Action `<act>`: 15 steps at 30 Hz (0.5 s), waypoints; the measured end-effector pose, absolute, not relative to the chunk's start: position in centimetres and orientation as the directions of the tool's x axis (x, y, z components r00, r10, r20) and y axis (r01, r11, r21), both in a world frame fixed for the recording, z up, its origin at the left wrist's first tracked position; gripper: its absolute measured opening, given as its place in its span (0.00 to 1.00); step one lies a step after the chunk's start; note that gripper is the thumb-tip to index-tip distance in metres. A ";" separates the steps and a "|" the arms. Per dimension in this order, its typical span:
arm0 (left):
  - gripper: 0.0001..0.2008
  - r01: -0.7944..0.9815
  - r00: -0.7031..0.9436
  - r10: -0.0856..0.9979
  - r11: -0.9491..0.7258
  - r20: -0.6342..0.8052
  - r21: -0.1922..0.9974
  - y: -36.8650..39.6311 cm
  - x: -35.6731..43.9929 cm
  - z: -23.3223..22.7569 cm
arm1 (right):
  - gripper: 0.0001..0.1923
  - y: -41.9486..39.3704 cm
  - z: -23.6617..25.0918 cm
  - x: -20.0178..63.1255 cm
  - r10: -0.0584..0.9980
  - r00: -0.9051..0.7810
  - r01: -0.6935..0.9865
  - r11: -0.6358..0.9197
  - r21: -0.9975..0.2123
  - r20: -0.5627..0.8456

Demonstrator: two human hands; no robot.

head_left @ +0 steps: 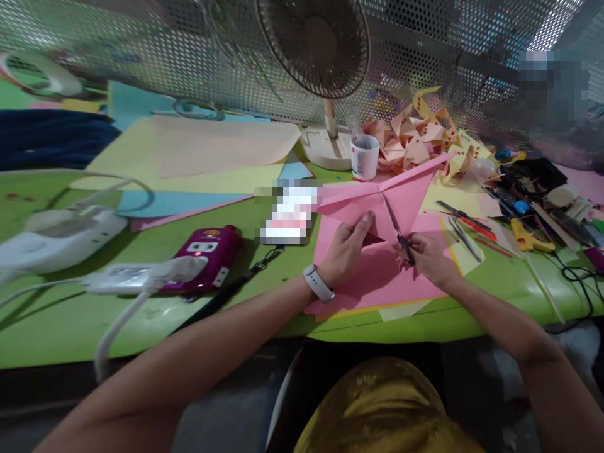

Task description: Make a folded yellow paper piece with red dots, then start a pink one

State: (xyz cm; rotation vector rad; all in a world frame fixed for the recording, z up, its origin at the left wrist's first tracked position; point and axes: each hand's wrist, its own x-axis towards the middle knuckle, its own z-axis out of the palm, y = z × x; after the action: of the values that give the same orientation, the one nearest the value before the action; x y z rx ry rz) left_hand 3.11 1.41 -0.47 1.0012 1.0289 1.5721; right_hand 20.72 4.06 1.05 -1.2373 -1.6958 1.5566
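1. Pink paper [410, 189], folded, lies on the green table [70, 327] in front of the fan [315, 44].
2. Left hand [346, 248] pinches its lower fold.
3. Right hand [427, 255] grips scissors [399, 229], blades on the paper.
4. White cup [364, 157] stands behind.

No readable text anywhere. Faint dark print on the white cup [364, 157], too small to make out. Small markings on the purple device [208, 251], likewise illegible. Blurred-out patches over the card [287, 214] on the worktop [56, 327] and at upper right.
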 end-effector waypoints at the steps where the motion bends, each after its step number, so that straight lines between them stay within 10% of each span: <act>1: 0.23 -0.261 -0.187 0.973 -0.184 0.137 0.948 1.4 3.1 -0.5 | 0.27 4.1 1.0 20.7 0.873 -0.446 0.268 -0.082 -0.960 -0.199; 15: 0.23 -0.265 -0.179 0.979 -0.140 0.094 0.954 1.4 2.9 -0.7 | 0.27 4.0 1.2 20.9 0.867 -0.463 0.275 -0.056 -0.960 -0.183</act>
State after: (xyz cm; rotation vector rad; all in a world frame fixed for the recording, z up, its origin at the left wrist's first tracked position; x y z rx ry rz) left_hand 2.95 1.37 -0.72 0.9988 1.0542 1.5371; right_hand 20.90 4.03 1.15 -1.2162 -1.7238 1.5491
